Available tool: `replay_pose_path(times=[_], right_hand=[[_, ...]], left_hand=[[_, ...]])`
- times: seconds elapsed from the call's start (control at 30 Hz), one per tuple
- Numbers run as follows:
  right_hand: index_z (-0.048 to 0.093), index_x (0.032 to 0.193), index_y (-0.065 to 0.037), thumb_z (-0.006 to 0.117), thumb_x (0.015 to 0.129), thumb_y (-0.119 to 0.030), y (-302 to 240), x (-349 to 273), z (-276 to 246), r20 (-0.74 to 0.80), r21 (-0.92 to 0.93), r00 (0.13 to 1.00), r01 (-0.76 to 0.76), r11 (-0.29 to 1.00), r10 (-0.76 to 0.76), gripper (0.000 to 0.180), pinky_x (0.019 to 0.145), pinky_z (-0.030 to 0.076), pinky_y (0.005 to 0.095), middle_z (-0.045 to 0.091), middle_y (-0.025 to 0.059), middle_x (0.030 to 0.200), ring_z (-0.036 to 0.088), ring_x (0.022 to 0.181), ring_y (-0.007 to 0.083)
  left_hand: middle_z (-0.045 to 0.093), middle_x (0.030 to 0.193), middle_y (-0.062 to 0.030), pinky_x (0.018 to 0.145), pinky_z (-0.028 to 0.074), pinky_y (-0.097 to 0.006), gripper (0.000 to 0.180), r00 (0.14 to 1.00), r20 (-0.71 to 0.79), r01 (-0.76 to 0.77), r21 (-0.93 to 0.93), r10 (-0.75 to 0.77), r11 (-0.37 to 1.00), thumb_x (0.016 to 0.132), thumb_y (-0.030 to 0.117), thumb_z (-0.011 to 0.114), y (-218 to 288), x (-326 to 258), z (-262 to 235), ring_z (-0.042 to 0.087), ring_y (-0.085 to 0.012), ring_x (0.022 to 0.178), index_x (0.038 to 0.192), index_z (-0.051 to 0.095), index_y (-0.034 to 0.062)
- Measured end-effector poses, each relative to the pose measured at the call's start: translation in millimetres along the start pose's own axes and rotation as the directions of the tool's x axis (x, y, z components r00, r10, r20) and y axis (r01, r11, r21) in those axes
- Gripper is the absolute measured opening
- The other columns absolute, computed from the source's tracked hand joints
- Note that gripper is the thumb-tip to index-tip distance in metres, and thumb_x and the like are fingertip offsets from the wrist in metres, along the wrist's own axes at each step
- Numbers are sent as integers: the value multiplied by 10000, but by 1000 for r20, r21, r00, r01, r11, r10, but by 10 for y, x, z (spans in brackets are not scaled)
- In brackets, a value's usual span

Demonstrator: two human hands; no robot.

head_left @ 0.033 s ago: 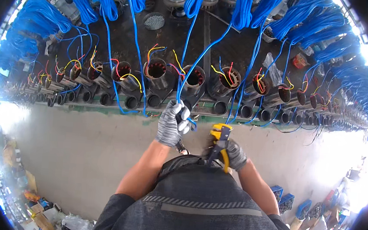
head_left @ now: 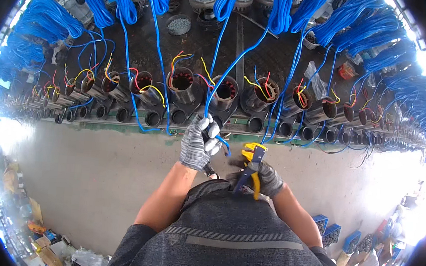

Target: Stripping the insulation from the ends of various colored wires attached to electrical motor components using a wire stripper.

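My left hand point(head_left: 195, 144), in a grey striped glove, is closed round a blue cable point(head_left: 224, 143) just off the bench edge. The cable's short end sticks out to the right of the fingers; its long part runs up across an open metal cylinder point(head_left: 224, 100) with windings inside. Level with that end and to its right, my right hand point(head_left: 269, 180) grips yellow-and-black wire strippers point(head_left: 256, 152). Their yellow head points up and stays apart from the cable. My right fingers are partly blurred.
A long row of metal cylinders point(head_left: 180, 88) with red, yellow and blue leads lines the dark bench point(head_left: 195, 41). Behind them hang coiled blue cables point(head_left: 281, 16). A bowl of small grey pieces point(head_left: 178, 26) sits among them. Blue bins point(head_left: 332, 231) stand at the lower right.
My right hand and the wire strippers have shifted slightly left and tilted a little. The cable's short end has swung slightly right and down. My left hand has barely moved.
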State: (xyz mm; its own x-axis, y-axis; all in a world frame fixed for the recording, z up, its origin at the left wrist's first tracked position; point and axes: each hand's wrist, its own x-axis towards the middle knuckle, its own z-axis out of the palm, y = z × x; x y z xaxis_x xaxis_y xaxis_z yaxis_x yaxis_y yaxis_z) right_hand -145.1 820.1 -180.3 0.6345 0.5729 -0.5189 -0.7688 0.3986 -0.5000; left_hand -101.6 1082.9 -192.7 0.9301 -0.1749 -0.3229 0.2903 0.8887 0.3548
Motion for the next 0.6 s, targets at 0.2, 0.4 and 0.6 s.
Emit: replay_pose_path(times=[0.2,0.4,0.6], right_hand=[[591,1381,-118,794,859,-253,-91,132,421,-86,295,978,208,933,-191,576,908,629,513,617,171,1419,730,991,317],[658,1288,-79,768,882,-233,-521,84,488,12,363,895,413,836,-447,448,866,628,524,632,203,1385,732,923,322],[659,1243,-12,818,908,-302,-715,-57,575,323,-75,825,511,856,-464,471,851,621,443,672,157,1149,736,982,292]], left_hand=[[572,707,7,380,400,-278,188,982,-54,178,-66,-182,982,1039,270,608,372,-321,250,481,-96,416,1145,678,132],[556,678,12,365,362,-287,294,953,-226,254,242,-201,936,1025,233,611,679,-531,-184,450,-112,408,1279,661,95],[713,1113,-91,849,549,-304,433,895,122,-205,967,430,151,1087,349,573,617,-225,-153,641,-151,938,1402,601,54]])
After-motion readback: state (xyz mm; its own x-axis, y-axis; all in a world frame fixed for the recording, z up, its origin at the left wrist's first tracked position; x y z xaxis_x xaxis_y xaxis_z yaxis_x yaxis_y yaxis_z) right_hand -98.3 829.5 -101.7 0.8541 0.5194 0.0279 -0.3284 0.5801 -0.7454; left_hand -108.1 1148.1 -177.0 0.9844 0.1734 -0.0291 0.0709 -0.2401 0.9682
